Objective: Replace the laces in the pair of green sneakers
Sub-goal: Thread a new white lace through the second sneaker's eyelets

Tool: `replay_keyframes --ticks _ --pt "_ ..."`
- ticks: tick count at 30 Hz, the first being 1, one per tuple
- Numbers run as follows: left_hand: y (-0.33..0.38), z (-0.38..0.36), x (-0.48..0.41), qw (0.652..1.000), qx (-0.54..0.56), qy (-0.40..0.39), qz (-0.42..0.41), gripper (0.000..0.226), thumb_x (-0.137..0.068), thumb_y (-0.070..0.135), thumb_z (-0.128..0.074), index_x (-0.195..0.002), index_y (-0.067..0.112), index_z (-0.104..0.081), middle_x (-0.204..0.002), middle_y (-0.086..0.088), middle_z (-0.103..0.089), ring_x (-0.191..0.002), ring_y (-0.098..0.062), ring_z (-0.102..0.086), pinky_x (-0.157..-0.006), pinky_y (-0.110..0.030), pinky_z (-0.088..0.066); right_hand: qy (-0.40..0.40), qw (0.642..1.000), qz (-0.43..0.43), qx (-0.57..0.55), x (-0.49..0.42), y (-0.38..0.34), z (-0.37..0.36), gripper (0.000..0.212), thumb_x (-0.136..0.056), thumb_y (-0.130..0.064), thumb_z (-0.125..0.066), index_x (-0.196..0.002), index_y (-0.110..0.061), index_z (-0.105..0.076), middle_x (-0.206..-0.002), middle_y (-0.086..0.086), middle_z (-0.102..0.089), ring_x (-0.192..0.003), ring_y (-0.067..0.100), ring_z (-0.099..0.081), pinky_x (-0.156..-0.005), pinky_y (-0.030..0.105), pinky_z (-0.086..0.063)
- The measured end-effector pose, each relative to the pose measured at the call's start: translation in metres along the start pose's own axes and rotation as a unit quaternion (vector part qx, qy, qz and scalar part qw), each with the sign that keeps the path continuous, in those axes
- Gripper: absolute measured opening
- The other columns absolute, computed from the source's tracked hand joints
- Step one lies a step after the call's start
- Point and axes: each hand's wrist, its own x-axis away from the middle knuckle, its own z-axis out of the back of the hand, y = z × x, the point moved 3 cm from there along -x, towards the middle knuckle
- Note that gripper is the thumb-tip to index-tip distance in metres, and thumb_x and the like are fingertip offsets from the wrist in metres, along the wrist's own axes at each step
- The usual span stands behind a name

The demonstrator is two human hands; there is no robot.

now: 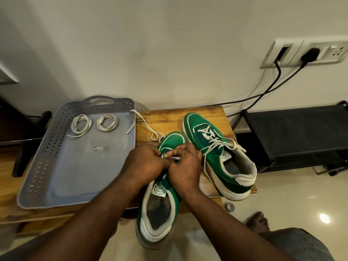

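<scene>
- Near green sneaker (160, 204) lies toe-in on the wooden bench (169, 117), its heel hanging out past the near edge towards the person.
- Both hands are right on top of its lacing area, knuckles touching.
- Left hand (145, 164): fingers curled in tight, pinching at the white lace (132, 125) by the eyelets.
- Right hand (185, 166): fingers curled too, pinching a short white bit of lace between the two hands.
- That lace trails off the toe, loops on the bench, and drapes over the rim of the grey tray (75, 166).
- The other green sneaker (216, 162) sits just to the right on the bench, laced, ends loose.
- In the tray, two coiled laces (100, 123) lie side by side at the far end.
- Further out: a black rack (291, 134) on the right, a wall socket (308, 53) with black cables hanging down, and a bare foot (258, 221) on the shiny floor.
</scene>
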Motion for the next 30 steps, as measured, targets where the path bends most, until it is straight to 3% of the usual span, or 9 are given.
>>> replay_keyframes --ticks 5,10,14,17,22,26,30 --pt "0.004 -0.002 -0.001 0.996 -0.086 -0.02 -0.015 0.006 -0.085 0.022 -0.074 -0.091 0.02 -0.075 -0.087 -0.003 -0.073 -0.084 -0.02 -0.069 -0.081 -0.039 -0.059 -0.054 0.998 0.033 0.016 -0.004 -0.001 0.008 0.013 -0.084 -0.019 -0.077 -0.079 -0.031 -0.076 -0.108 -0.017 -0.054 -0.114 0.012 -0.041 -0.1 0.036 -0.043" --pt "-0.002 -0.004 -0.004 0.987 -0.122 -0.104 -0.019 0.017 -0.075 0.018 -0.077 -0.091 0.023 -0.074 -0.087 -0.002 -0.073 -0.081 -0.021 -0.071 -0.077 -0.041 -0.063 -0.056 0.996 0.032 0.059 -0.004 -0.006 0.009 0.017 -0.085 -0.017 -0.077 -0.075 -0.03 -0.074 -0.11 -0.018 -0.055 -0.114 0.013 -0.042 -0.1 0.041 -0.045" --pt "-0.007 -0.008 -0.003 0.978 -0.2 -0.017 -0.054 0.02 -0.082 0.023 -0.075 -0.101 0.03 -0.076 -0.091 0.002 -0.071 -0.081 -0.017 -0.066 -0.07 -0.031 -0.056 -0.053 0.996 0.007 0.072 -0.005 -0.009 0.007 0.031 -0.082 -0.02 -0.081 -0.064 -0.036 -0.063 -0.111 -0.02 -0.054 -0.116 0.013 -0.041 -0.101 0.043 -0.045" --pt "-0.011 -0.008 0.001 0.983 -0.168 0.043 -0.062 0.024 -0.088 0.026 -0.073 -0.111 0.034 -0.079 -0.102 0.003 -0.076 -0.09 -0.019 -0.069 -0.078 -0.032 -0.058 -0.049 0.998 -0.007 0.05 -0.006 -0.008 0.004 0.033 -0.082 -0.019 -0.082 -0.063 -0.036 -0.062 -0.104 -0.021 -0.053 -0.114 0.01 -0.04 -0.102 0.041 -0.044" --pt "-0.02 -0.001 -0.002 0.999 -0.024 0.035 -0.032 0.033 -0.089 0.013 -0.074 -0.113 0.034 -0.081 -0.11 0.007 -0.079 -0.099 -0.015 -0.071 -0.094 -0.037 -0.059 -0.048 0.999 -0.023 0.006 -0.009 -0.009 0.007 0.036 -0.085 -0.02 -0.082 -0.06 -0.036 -0.061 -0.106 -0.019 -0.056 -0.116 0.011 -0.043 -0.091 0.028 -0.032" --pt "-0.022 -0.003 0.0 0.999 0.009 0.022 -0.046 0.034 -0.089 0.008 -0.076 -0.112 0.032 -0.082 -0.11 0.009 -0.079 -0.098 -0.012 -0.071 -0.095 -0.036 -0.059 -0.036 0.998 -0.025 0.042 -0.003 -0.01 0.01 0.034 -0.085 -0.021 -0.08 -0.063 -0.037 -0.059 -0.109 -0.021 -0.053 -0.117 0.01 -0.041 -0.1 0.037 -0.039" --pt "-0.019 -0.005 0.009 0.997 0.021 0.046 -0.062 0.03 -0.085 0.011 -0.081 -0.107 0.033 -0.083 -0.105 0.013 -0.079 -0.096 -0.007 -0.072 -0.092 -0.029 -0.058 -0.019 0.999 -0.008 0.045 -0.002 -0.007 0.01 0.035 -0.083 -0.015 -0.077 -0.064 -0.037 -0.058 -0.106 -0.02 -0.055 -0.114 0.012 -0.042 -0.099 0.039 -0.041"
